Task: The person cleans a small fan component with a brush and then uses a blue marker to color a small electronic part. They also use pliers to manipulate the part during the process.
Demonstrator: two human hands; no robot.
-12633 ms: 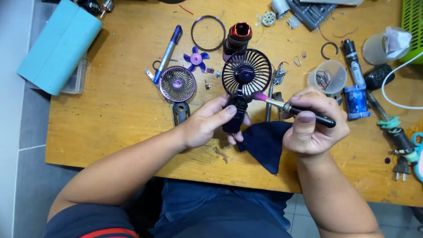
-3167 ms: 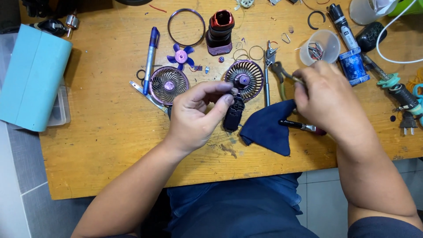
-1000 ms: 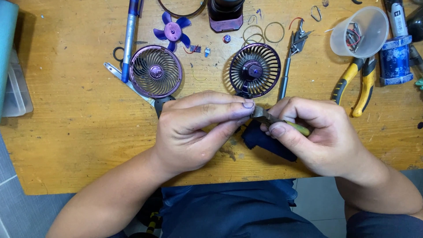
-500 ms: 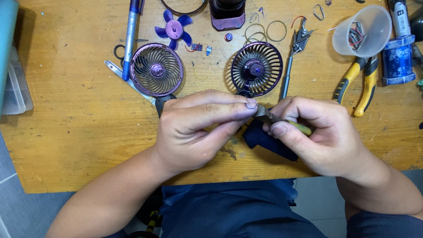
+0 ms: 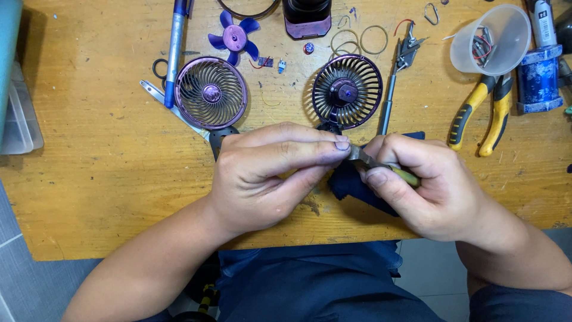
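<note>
While our left hand point(image 5: 268, 173) pinches its metal tip, our right hand point(image 5: 426, 185) grips the small tool point(image 5: 381, 167) at centre frame, above the dark cloth point(image 5: 351, 185).

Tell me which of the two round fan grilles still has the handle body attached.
The right-hand grille, just above the left hand and right hand: its dark stem runs down behind the fingers. The left grille lies loose.

Left hand point(image 5: 271, 173) and right hand point(image 5: 426, 185) pinching a small metal tool point(image 5: 370, 161) with yellow-green handle over dark blue cloth point(image 5: 357, 185). Fan rear grille point(image 5: 347, 92) just above, front grille point(image 5: 211, 93) left, purple blade point(image 5: 234, 38), pliers point(image 5: 484, 113) right, all on wooden table point(image 5: 89, 179).
</note>
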